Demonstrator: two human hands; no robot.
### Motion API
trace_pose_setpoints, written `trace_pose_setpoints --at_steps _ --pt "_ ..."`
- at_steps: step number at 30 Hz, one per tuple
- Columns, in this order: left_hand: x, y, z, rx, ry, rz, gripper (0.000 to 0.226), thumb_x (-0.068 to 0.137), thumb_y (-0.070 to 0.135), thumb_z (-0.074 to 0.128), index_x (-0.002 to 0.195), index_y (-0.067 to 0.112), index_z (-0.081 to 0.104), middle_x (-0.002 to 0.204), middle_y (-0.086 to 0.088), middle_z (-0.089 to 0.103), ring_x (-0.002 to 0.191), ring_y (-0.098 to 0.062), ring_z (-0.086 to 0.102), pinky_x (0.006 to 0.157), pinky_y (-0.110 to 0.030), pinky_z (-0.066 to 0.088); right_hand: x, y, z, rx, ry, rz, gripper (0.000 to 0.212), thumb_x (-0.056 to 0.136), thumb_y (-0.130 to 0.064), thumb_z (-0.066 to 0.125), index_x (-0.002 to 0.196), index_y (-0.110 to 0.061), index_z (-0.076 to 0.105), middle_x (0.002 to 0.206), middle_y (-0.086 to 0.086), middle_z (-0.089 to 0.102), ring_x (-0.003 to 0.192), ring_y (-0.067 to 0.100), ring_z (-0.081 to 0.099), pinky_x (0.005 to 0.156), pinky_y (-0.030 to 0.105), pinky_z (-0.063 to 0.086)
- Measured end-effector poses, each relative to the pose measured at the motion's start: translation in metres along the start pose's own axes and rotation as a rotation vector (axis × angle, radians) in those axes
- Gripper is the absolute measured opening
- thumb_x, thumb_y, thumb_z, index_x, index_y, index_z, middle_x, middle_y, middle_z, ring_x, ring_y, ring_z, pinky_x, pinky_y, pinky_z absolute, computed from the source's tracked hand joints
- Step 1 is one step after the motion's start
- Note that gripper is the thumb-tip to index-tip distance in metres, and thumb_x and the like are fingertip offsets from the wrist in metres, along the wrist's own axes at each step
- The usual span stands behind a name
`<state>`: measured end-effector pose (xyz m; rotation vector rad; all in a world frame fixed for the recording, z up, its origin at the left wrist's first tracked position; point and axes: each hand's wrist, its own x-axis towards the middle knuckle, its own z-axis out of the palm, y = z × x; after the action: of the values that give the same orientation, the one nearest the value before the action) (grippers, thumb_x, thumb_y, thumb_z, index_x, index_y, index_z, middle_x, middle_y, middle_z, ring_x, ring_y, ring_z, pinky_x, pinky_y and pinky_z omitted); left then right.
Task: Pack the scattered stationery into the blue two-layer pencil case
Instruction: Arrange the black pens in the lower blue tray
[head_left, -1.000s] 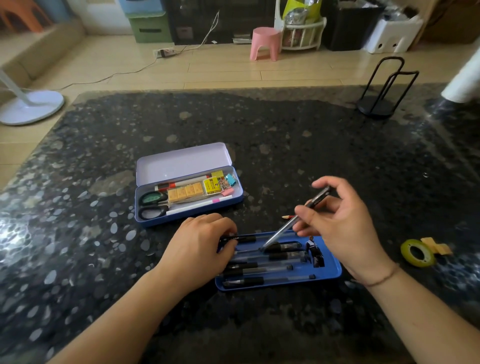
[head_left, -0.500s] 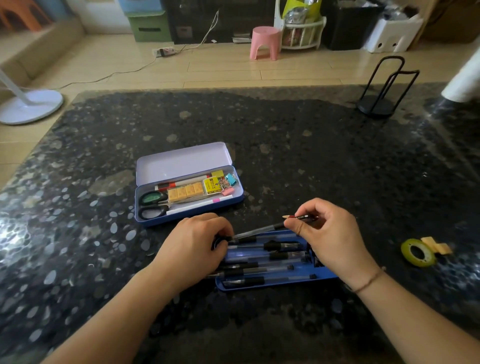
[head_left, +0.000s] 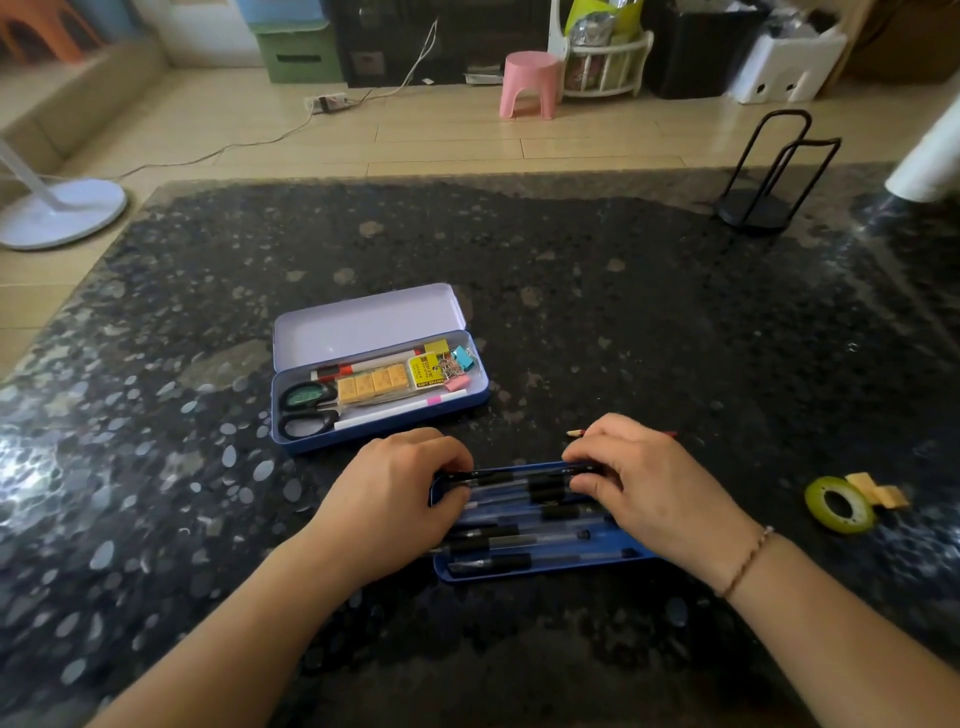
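Both hands, left (head_left: 400, 499) and right (head_left: 644, 483), now press the lowered black pen (head_left: 519, 474) into the blue tray (head_left: 545, 569); one more item stowed.

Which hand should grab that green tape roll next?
The right hand, probably. The green tape roll lies on the table just to its right, while the left hand sits across the pen tray.
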<state>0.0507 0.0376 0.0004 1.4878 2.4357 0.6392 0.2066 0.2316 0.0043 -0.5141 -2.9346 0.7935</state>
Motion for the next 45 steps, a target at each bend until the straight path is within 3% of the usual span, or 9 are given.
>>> trace_pose_setpoints --at_steps 2,5,8,14,19,25,29,36,45 --pt "0.000 0.000 0.000 0.007 0.001 0.005 0.019 0.082 0.032 0.069 0.100 0.030 0.066 0.093 0.017 0.061 0.080 -0.003 0.056 0.075 -0.029 0.051 -0.003 -0.001 -0.005 -0.025 0.044 0.034 0.020 0.087 -0.029 0.066 0.108 -0.031 0.065 0.099 -0.018 0.052 0.075 -0.003 0.053 0.073 0.021 0.050" --pt "0.001 0.000 0.001 0.003 0.005 -0.004 0.019 0.081 0.034 0.071 0.099 0.030 0.066 0.092 0.016 0.061 0.079 -0.003 0.056 0.075 -0.030 0.052 -0.008 -0.003 -0.018 -0.148 0.090 0.141 0.003 0.087 -0.037 0.066 0.086 -0.036 0.062 0.077 -0.018 0.054 0.068 -0.002 0.053 0.058 0.016 0.040" --pt "0.002 0.000 0.001 -0.002 0.010 -0.018 0.018 0.081 0.033 0.071 0.098 0.030 0.067 0.092 0.016 0.062 0.078 -0.002 0.056 0.074 -0.027 0.052 -0.009 -0.009 -0.019 -0.263 -0.015 0.283 0.016 0.087 -0.051 0.058 0.080 -0.037 0.061 0.068 -0.017 0.057 0.063 -0.003 0.054 0.051 0.016 0.035" --pt "0.002 0.002 0.003 -0.038 0.011 -0.051 0.017 0.081 0.031 0.072 0.097 0.032 0.067 0.091 0.018 0.060 0.078 0.001 0.054 0.072 -0.019 0.049 -0.005 -0.014 -0.016 -0.279 -0.150 0.375 0.023 0.087 -0.056 0.056 0.083 -0.036 0.066 0.068 -0.015 0.061 0.063 -0.001 0.056 0.054 0.020 0.044" --pt "0.003 0.002 0.004 -0.048 0.009 -0.078 0.018 0.080 0.028 0.072 0.096 0.032 0.067 0.089 0.017 0.061 0.077 0.001 0.054 0.072 -0.022 0.050 -0.006 -0.016 -0.014 -0.287 -0.184 0.383 0.022 0.089 -0.053 0.055 0.087 -0.036 0.068 0.072 -0.015 0.064 0.067 0.000 0.059 0.065 0.027 0.054" --pt "0.002 0.004 0.008 -0.051 0.054 -0.100 0.016 0.078 0.026 0.072 0.093 0.031 0.067 0.086 0.017 0.061 0.076 0.000 0.054 0.070 -0.018 0.048 -0.007 -0.021 -0.015 -0.361 -0.246 0.374 0.025 0.092 -0.052 0.050 0.089 -0.034 0.067 0.077 -0.013 0.064 0.071 0.005 0.060 0.062 0.026 0.049" --pt "0.002 0.006 0.011 -0.060 0.072 -0.120 0.015 0.078 0.025 0.071 0.090 0.031 0.067 0.083 0.018 0.060 0.075 0.001 0.053 0.069 -0.019 0.047 -0.001 -0.027 -0.015 -0.414 -0.298 0.384 0.025 0.095 -0.048 0.048 0.097 -0.031 0.066 0.086 -0.007 0.065 0.080 0.012 0.062 0.071 0.031 0.053" --pt "0.002 0.008 0.010 -0.058 0.075 -0.126 0.014 0.078 0.027 0.071 0.091 0.032 0.067 0.083 0.018 0.059 0.076 0.000 0.053 0.069 -0.019 0.048 -0.007 -0.022 -0.008 -0.298 -0.144 0.399 0.016 0.090 -0.049 0.056 0.088 -0.034 0.062 0.079 -0.014 0.063 0.075 0.004 0.060 0.072 0.030 0.054" --pt "-0.001 0.012 0.007 -0.030 0.049 -0.103 0.022 0.082 0.027 0.069 0.104 0.031 0.065 0.099 0.018 0.059 0.084 -0.003 0.054 0.076 -0.021 0.050 -0.010 -0.015 -0.013 -0.180 -0.204 0.381 0.012 0.087 -0.048 0.062 0.082 -0.037 0.058 0.075 -0.014 0.063 0.071 -0.001 0.059 0.069 0.026 0.054"
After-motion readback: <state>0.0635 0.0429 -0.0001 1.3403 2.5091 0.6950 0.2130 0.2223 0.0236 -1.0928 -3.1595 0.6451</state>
